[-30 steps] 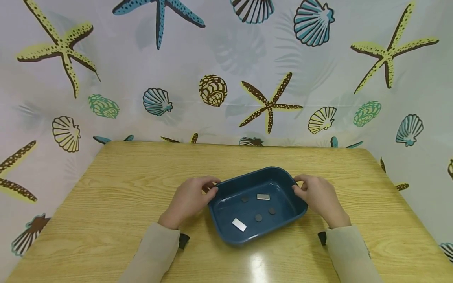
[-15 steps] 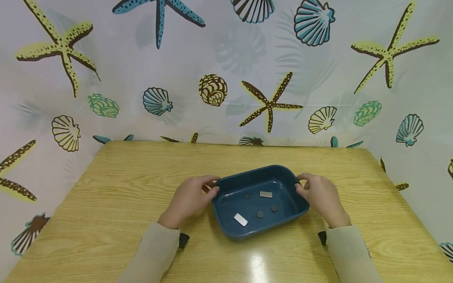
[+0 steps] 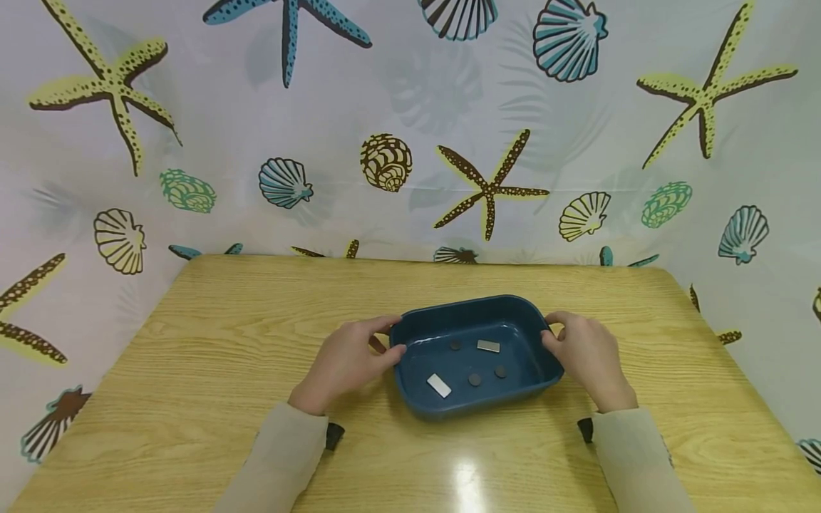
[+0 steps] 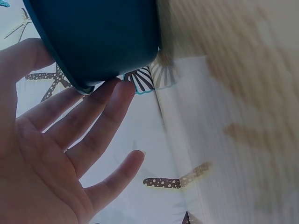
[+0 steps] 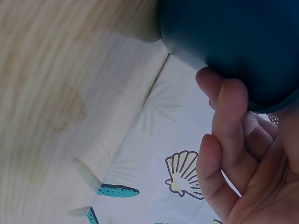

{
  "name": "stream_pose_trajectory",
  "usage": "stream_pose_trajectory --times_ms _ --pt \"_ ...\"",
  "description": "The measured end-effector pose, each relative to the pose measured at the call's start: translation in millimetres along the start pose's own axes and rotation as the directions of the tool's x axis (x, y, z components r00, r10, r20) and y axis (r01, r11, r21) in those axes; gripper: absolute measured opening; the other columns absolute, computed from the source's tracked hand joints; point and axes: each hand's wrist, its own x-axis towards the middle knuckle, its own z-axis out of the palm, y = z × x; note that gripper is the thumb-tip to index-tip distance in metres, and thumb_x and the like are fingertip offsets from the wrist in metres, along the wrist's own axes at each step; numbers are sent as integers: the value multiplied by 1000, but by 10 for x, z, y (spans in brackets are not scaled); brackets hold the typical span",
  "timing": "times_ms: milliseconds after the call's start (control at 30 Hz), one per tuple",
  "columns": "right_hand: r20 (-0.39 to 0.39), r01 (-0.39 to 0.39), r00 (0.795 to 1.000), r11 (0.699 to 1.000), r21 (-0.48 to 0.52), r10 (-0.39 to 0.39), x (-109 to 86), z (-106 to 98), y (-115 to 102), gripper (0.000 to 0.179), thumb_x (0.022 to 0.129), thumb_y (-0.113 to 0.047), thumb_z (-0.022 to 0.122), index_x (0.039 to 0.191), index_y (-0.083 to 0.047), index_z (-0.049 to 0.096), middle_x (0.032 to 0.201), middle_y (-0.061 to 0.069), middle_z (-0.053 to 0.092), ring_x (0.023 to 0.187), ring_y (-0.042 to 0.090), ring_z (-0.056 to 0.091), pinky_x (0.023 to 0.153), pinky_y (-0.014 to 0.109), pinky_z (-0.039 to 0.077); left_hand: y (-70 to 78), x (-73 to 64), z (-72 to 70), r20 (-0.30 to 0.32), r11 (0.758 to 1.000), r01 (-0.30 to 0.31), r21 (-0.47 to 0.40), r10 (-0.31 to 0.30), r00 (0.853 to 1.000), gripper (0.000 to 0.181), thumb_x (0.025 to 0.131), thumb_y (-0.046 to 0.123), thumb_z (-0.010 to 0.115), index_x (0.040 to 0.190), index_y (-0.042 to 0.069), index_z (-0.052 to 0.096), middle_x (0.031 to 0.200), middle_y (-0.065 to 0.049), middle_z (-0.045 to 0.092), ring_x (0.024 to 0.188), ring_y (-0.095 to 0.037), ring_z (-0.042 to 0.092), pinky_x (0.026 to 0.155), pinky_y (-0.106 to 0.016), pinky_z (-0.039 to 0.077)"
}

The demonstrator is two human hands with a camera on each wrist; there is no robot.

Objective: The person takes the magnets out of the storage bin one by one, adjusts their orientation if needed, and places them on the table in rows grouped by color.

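Blue tray (image 3: 462,363) is gripped between left hand (image 3: 349,360) and right hand (image 3: 586,356). Likely a positioning step; next calls for even grips.

The tray (image 3: 468,319) is dark blue, the table (image 3: 192,370) yellow wood-grained, the backdrop (image 3: 333,107) shell-and-starfish printed.

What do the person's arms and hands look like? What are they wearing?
The person wears long, light-beige fabric sleeves. The left hand and right hand are bare, no gloves. A small black piece pokes out beside each cuff.
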Motion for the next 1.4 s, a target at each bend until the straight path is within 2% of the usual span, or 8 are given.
stream_pose_trajectory --times_ms 300,600,767,967,1167,1400 --pt "-5 -23 1000 1000 -1 23 -14 -6 10 33 97 -18 67 125 -1 71 82 14 72 52 16 51 45 26 34 11 2 16 28 1000 1 -1 -1 1000 54 94 33 75 143 15 62 106 -9 78 85 -16 73 62 -26 52" --pt "-24 -34 999 999 -4 34 -15 2 42 33 98 -19 67 124 1 71 90 19 76 52 15 56 43 27 38 17 -1 57 37 1000 8 -27 -7 999 56 93 36 76 143 16 62 123 -7 74 94 -19 73 72 -31 57" --pt "-32 -57 998 998 0 57 -10 0 53 33 98 -19 67 123 2 71 93 20 78 55 15 61 43 26 40 23 2 73 44 1000 -6 -25 7 999 57 93 36 76 144 14 62 126 -7 73 96 -18 72 77 -34 58" --pt "-41 -90 995 996 6 90 -10 -12 55 33 98 -18 67 123 3 71 90 20 78 53 16 59 43 26 39 38 8 94 49 999 -14 -31 15 999 58 93 36 75 145 14 61 129 -7 72 97 -19 72 78 -35 58" --pt "-47 -101 994 995 6 102 -19 -14 54 33 98 -19 67 122 3 71 80 18 76 49 16 52 42 25 34 47 6 123 41 999 -22 -33 23 999 58 94 36 74 146 14 60 134 -8 70 100 -19 72 83 -38 59" --pt "-35 -118 992 993 12 119 -14 -21 45 34 98 -19 66 123 3 71 61 10 64 46 17 46 42 25 30 53 15 151 65 998 21 -59 -17 998 55 101 36 66 151 19 54 132 -7 70 101 -17 72 88 -42 59"
